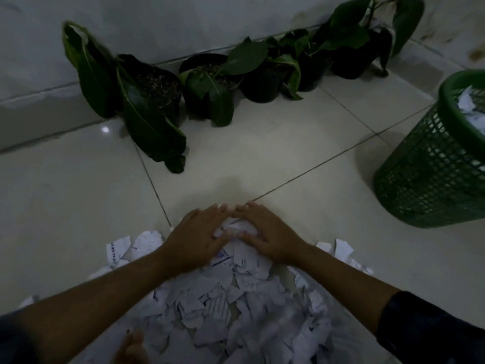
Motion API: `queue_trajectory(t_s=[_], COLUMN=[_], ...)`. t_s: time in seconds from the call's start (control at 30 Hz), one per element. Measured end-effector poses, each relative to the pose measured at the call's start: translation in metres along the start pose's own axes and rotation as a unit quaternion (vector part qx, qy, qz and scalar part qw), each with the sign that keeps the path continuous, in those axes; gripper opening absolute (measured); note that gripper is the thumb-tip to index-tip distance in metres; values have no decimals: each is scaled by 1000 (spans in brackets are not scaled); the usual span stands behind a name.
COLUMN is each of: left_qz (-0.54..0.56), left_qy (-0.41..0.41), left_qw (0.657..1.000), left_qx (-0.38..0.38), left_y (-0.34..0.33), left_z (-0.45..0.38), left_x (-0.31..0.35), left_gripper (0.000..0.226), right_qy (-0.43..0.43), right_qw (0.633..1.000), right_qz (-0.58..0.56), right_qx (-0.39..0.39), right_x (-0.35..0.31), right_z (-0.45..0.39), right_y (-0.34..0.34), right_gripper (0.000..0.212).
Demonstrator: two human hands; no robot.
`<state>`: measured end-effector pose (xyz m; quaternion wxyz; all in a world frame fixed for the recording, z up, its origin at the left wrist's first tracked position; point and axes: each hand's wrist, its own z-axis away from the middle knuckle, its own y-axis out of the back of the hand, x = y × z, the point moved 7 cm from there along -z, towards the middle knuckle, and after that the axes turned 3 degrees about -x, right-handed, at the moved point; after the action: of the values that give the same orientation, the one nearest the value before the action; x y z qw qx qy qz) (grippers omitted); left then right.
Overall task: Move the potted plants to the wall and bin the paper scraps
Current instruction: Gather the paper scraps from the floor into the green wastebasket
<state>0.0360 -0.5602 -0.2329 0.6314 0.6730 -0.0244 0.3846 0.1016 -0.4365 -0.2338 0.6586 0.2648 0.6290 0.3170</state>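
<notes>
A heap of torn white paper scraps (217,298) covers the floor tiles in front of me. My left hand (195,239) and my right hand (265,232) lie flat on the far edge of the heap, fingertips nearly touching, cupped around a small clump of scraps (237,228). Neither hand has closed on anything. Several potted plants in black pots (210,82) stand in a row against the white wall (157,27). A green mesh bin (433,166) at the right holds some paper.
The leftmost plant has a long leaf (154,132) drooping onto the floor toward the heap. Bare tile lies between the heap, the plants and the bin. Part of a knee or foot (131,348) shows at the bottom edge.
</notes>
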Motion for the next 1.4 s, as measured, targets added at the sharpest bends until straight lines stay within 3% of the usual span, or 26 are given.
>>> queue_trajectory(t_s=[0.1,0.2,0.3,0.33,0.4,0.47,0.53,0.67,0.8,0.93,1.23,1.4], left_qz=[-107,-94,-90,-91,-2,90,143,234,246,260,327,472], left_qy=[-33,-25,-92,-95,-59,-33,-44,-73,-121,-173,-187,-133], left_qw=[990,987,983,985,996,990,981,954,943,927,887,838], left_qx=[83,126,129,111,71,102,127,173,191,208,268,239], left_y=[-12,-20,-23,-28,-29,-21,-9,20,39,70,130,128], left_z=[31,27,12,7,-5,-19,-32,-63,-94,-125,-196,-240], left_x=[6,15,42,47,51,55,72,116,161,209,331,390], left_gripper=[71,53,25,25,51,69,65,54,57,51,52,51], right_qy=[30,22,-3,-13,-41,-54,-49,-76,-118,-145,-175,-223], right_qw=[995,986,985,987,992,992,990,979,958,929,827,750], right_qz=[77,100,79,73,29,-9,-16,-30,-23,-22,22,38], right_qx=[64,133,150,141,115,113,130,189,260,340,534,622], right_x=[-8,-13,-15,-12,-5,-1,-4,-2,5,5,0,33], right_z=[26,32,31,33,38,44,54,87,117,144,212,235], right_y=[-13,-25,-30,-28,-16,12,47,116,165,211,332,384], right_gripper=[64,44,18,14,23,41,46,29,29,32,33,35])
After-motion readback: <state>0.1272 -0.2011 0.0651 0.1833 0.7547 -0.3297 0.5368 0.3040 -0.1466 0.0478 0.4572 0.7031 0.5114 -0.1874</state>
